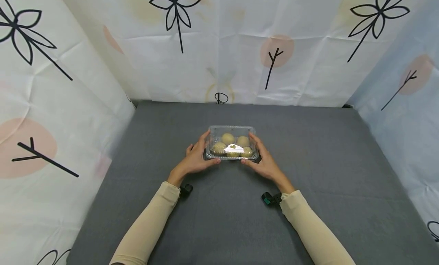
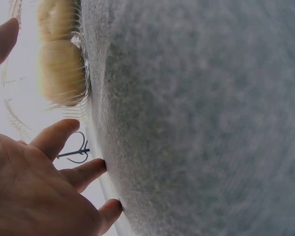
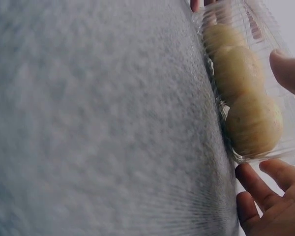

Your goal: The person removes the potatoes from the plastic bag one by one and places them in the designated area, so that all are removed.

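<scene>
A clear plastic clamshell box [image 1: 233, 127] with ridged sides sits on the grey table, several round, pale yellow pieces of food [image 1: 228, 138] inside it. A whitish patch, a label or glare, shows on its lid. My left hand [image 1: 196, 158] grips the box's left end, thumb at the front corner and index finger at the back. At the opposite end my right hand [image 1: 265, 164] holds it the same way. In the left wrist view, lower fingers of the left hand [image 2: 34, 182] touch the tabletop. The right wrist view shows the food pieces [image 3: 253, 123] through the ridged wall.
Grey cloth [image 1: 326, 154] covers the table. White fabric walls [image 1: 236, 74] printed with flowers and twigs enclose it at the back and both sides. Each wrist wears a small dark camera [image 1: 271, 198].
</scene>
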A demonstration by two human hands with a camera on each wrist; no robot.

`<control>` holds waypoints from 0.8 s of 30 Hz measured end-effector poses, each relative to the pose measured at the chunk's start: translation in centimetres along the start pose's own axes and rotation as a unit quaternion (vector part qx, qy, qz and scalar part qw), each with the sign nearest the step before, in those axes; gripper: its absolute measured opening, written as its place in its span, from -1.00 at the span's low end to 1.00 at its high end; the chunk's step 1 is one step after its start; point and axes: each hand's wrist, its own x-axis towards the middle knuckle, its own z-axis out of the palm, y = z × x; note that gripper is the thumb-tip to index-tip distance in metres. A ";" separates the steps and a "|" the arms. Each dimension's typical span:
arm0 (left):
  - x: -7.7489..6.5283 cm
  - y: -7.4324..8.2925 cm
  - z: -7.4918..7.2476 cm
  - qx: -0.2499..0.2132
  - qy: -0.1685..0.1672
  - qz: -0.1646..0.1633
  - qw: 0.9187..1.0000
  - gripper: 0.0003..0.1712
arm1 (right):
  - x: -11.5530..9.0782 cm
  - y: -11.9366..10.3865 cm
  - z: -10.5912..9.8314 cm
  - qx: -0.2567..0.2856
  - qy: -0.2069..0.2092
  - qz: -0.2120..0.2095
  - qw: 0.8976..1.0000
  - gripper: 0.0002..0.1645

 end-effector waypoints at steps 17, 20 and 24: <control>-0.1 -0.4 -0.1 -0.006 -0.004 0.005 1.000 0.22 | 0.5 2.9 0.1 0.018 0.005 -0.044 0.999 0.04; -0.1 -0.6 -0.2 -0.014 -0.004 0.005 1.000 0.26 | 0.7 4.4 0.2 0.023 0.005 -0.048 0.999 0.08; -0.1 -0.8 -0.2 -0.014 -0.017 0.003 1.000 0.28 | 0.8 5.0 0.1 0.026 0.004 -0.048 0.998 0.08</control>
